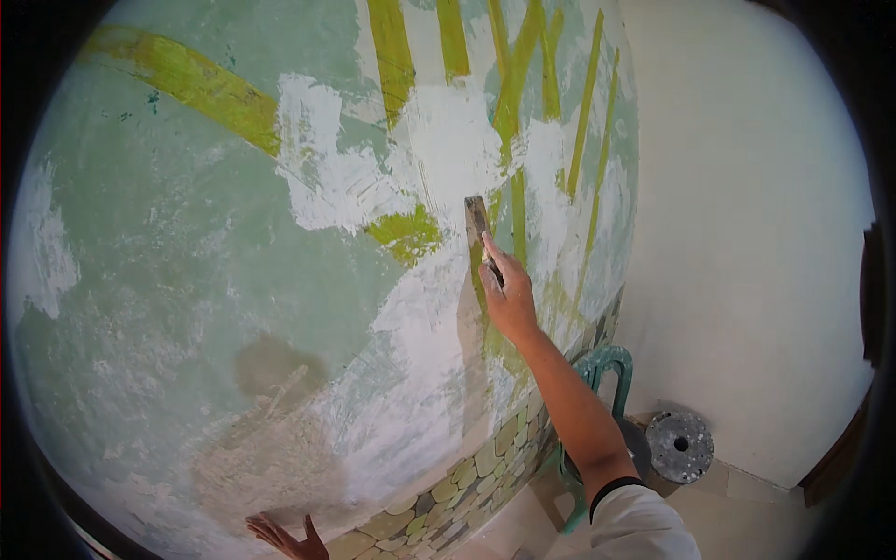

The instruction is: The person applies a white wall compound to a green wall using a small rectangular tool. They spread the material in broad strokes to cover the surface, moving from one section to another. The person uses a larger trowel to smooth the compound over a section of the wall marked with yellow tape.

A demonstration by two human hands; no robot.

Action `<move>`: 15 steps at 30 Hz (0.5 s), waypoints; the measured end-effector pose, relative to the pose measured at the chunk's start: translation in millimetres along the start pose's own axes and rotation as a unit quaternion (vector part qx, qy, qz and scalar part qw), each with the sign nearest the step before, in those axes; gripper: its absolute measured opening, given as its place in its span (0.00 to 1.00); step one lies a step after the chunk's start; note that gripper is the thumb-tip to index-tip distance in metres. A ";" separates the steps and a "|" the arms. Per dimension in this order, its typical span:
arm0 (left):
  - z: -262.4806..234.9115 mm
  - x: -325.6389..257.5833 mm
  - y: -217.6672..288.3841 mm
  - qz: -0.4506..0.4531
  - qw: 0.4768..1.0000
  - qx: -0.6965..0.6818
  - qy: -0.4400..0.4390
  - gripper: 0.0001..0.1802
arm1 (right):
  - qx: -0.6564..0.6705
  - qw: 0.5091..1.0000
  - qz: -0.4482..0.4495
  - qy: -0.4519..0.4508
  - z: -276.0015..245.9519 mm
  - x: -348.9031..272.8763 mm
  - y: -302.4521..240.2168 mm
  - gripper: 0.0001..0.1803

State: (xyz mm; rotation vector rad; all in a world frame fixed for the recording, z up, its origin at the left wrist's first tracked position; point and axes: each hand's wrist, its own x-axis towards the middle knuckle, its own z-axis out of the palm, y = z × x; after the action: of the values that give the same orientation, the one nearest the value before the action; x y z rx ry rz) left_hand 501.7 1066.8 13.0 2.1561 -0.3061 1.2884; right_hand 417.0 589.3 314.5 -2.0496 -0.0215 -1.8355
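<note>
My right hand [507, 297] is closed around the handle of a putty knife [476, 217], index finger stretched along it. The knife's narrow blade points up at the lower edge of a white filler patch [443, 131]; whether it touches there I cannot tell. This patch lies over a green wall [177, 215] painted with yellow-green stripes [392, 56]. Down at the lower edge, my left hand [291, 539] has its fingers spread, close to the wall's lower part. More thin white filler [411, 355] is smeared below the knife.
Flat-stone cladding [439, 499] runs along the wall's foot. Beyond my right forearm stand a green plastic chair [616, 359] and a grey, white-spattered round object with a central hole [679, 446]. A plain white wall [747, 233] rises on the right, with dark brown edging [840, 448].
</note>
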 end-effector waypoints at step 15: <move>-8.9 1.2 -1.2 -0.028 0.999 -0.023 -0.002 0.51 | 0.003 0.999 -0.012 -0.050 -16.6 35.7 -42.0 0.25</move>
State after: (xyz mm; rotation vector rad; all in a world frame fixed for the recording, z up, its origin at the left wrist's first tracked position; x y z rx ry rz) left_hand 496.5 1073.2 16.7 2.1137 -0.2721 1.2342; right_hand 395.2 614.6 361.3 -2.1428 -0.0794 -1.7436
